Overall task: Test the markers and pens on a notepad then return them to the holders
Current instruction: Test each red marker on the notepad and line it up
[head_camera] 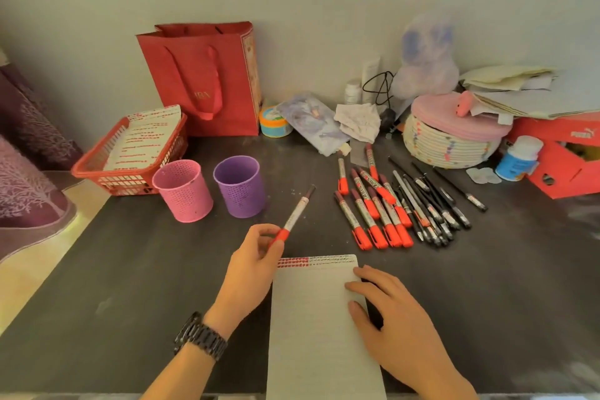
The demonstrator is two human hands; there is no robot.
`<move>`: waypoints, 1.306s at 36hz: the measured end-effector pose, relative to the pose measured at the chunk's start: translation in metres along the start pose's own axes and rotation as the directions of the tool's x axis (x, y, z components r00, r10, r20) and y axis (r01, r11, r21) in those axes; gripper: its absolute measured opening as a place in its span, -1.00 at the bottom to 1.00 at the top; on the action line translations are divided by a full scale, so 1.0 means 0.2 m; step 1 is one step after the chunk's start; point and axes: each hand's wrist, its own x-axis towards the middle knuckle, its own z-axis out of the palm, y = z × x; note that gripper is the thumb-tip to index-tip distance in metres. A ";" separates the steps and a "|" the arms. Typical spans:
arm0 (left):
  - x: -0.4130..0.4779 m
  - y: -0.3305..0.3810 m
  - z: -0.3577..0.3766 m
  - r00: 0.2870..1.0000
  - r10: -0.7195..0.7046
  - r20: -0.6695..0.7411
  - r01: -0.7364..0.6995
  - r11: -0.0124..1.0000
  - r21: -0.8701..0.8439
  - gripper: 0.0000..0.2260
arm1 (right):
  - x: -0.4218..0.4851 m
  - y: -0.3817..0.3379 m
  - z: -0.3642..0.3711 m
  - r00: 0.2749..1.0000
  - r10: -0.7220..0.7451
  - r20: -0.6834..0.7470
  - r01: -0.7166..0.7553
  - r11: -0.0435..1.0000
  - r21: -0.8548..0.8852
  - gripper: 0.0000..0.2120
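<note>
My left hand (251, 265) pinches a red-capped marker (296, 214) by its cap end, the marker slanting up and away toward the holders. A notepad (319, 331) lies at the table's near edge, and my right hand (393, 318) rests flat on its right side. A pink mesh holder (183, 190) and a purple mesh holder (240, 185) stand upright at the left centre; both look empty. To the right lie several red-capped markers (373, 214) and several black pens (435, 204) in a loose row.
A red basket (97, 169) with papers and a red paper bag (207, 81) stand behind the holders. At the back right sit a woven basket with a pink lid (451, 140), a red shoebox (565, 156), a white bottle (519, 157) and stacked papers (519, 88).
</note>
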 end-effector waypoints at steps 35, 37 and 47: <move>-0.54 0.17 0.26 0.955 0.294 -0.038 -0.239 0.840 0.486 -0.49 | -0.01 -0.51 -0.14 0.750 0.593 0.294 0.014 -0.457 0.889 -0.64; -0.54 0.18 0.26 0.947 0.314 -0.071 -0.241 0.836 0.494 -0.50 | 0.00 -0.50 -0.15 0.733 0.587 0.344 0.020 -0.525 0.851 -0.61; -0.52 0.19 0.26 0.879 0.453 -0.150 -0.274 0.736 0.618 -0.56 | 0.01 -0.50 -0.11 0.685 0.578 0.443 0.000 -0.609 0.793 -0.52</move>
